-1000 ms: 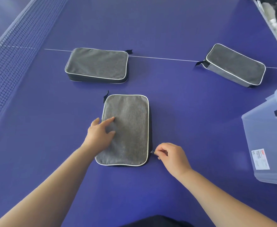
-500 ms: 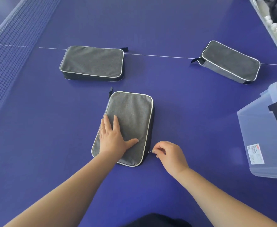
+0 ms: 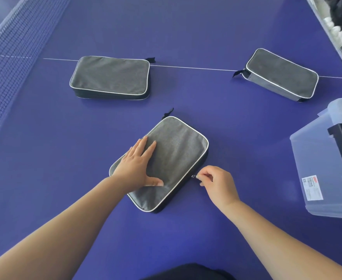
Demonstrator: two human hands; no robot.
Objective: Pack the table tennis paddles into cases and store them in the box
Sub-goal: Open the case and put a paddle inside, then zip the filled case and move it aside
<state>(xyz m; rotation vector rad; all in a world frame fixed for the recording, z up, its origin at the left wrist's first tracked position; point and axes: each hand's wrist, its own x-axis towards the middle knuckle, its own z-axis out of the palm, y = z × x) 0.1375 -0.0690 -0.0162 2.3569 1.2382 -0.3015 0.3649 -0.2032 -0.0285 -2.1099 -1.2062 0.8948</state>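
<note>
Near case [image 3: 172, 158] lies centre-near on table [image 3: 226, 122]. Left hand [image 3: 137, 168] pressed flat on it, fingers spread. Right hand [image 3: 216, 182] pinches zipper pull [image 3: 195, 176] at right edge. Keep the case pinned, pull along the seam, don't lift.

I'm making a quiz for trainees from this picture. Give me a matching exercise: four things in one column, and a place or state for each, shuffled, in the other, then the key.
Things:
1. left hand
2. right hand
3. clear plastic box
4. net

Places or states:
A. stands at the table's right edge
B. pinches the zipper pull at the near case's side
C. runs along the far left
D. rests flat on the near case

Pairs: 1-D, 2-B, 3-A, 4-C
</note>
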